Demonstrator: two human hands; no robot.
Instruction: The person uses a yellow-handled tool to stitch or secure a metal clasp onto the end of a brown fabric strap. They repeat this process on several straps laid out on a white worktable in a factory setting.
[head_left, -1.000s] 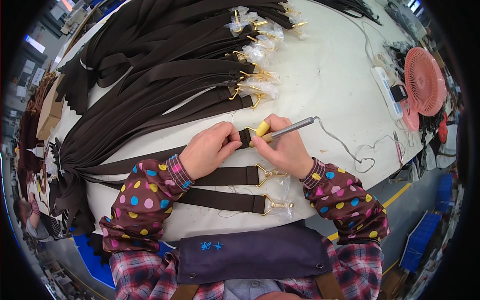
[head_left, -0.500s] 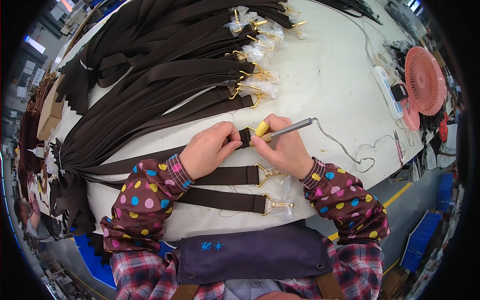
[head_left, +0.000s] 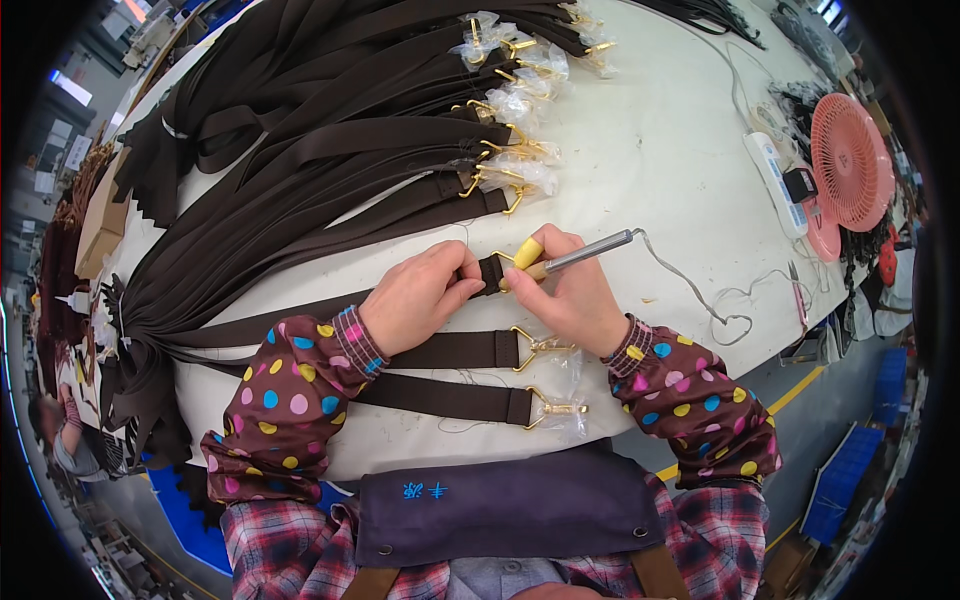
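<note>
My left hand point(head_left: 425, 295) pinches the end of a dark brown webbing strap point(head_left: 491, 273) beside its gold metal ring point(head_left: 503, 256). In my right hand point(head_left: 572, 305) is a corded pen-shaped tool point(head_left: 595, 248) with a silver barrel. A yellow cover point(head_left: 527, 253) sits on that hand's index finger. The tool's tip end is at the strap end; the fingers hide the exact contact. Just nearer to me lie two more straps, an upper one point(head_left: 455, 350) and a lower one point(head_left: 450, 398), each ending in a gold clasp wrapped in clear plastic.
A large bundle of dark straps point(head_left: 290, 150) covers the table's left and far side, its gold hardware in plastic point(head_left: 520, 100). To the right are a white power strip point(head_left: 775, 185), a pink fan point(head_left: 850, 160) and the tool's loose grey cord point(head_left: 690, 295). Blue crates point(head_left: 842, 480) stand beyond the table.
The silver rear end of the tool has shifted slightly to the right and up, and its cord with it. My left hand and the strap look nearly unmoved.
</note>
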